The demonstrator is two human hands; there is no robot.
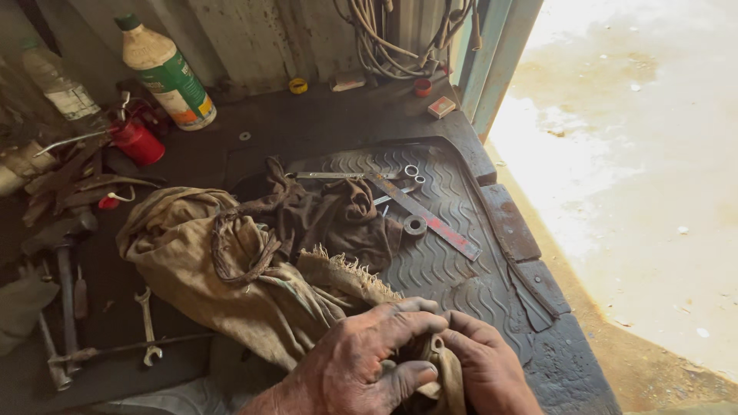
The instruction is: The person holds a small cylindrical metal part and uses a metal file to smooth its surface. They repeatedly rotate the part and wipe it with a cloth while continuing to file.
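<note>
Loose spanners (146,327) lie on the bench (307,123) left of a heaped tan rag (207,269), whose near end is bunched at the bottom edge. The left hand (361,361) closes over that end, and the right hand (484,369) pinches it too. A tug could drag the heap and sweep the spanners off, or snag the flat bar (430,219) on the ribbed mat (446,269).

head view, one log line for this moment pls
left hand gripping frayed tan cloth rag | right hand gripping same rag | ridged black rubber mat beneath | grip: both shut
</note>
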